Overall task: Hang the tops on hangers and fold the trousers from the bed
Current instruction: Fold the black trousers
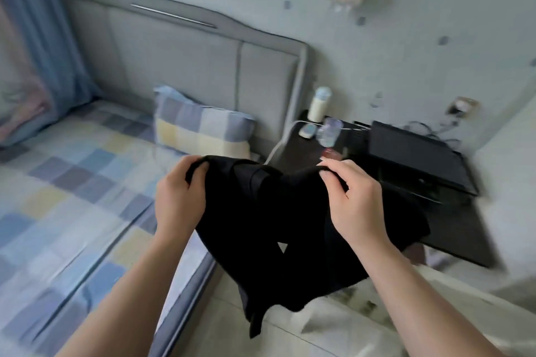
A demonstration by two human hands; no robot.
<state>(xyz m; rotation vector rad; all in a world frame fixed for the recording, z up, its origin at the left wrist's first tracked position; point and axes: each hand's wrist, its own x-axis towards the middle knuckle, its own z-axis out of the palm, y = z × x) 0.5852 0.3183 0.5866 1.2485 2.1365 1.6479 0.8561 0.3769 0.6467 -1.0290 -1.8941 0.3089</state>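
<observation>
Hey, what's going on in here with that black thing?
A person beside the bed holds a black garment up in the air. The left hand and right hand each grip its top edge, and the rest hangs loose. Whether it is a top or trousers, I cannot tell.

matt black cloth garment [278,229], checked cotton-look bed sheet [72,182], padded grey fabric headboard [179,66], dark matt bedside table [452,229]
</observation>
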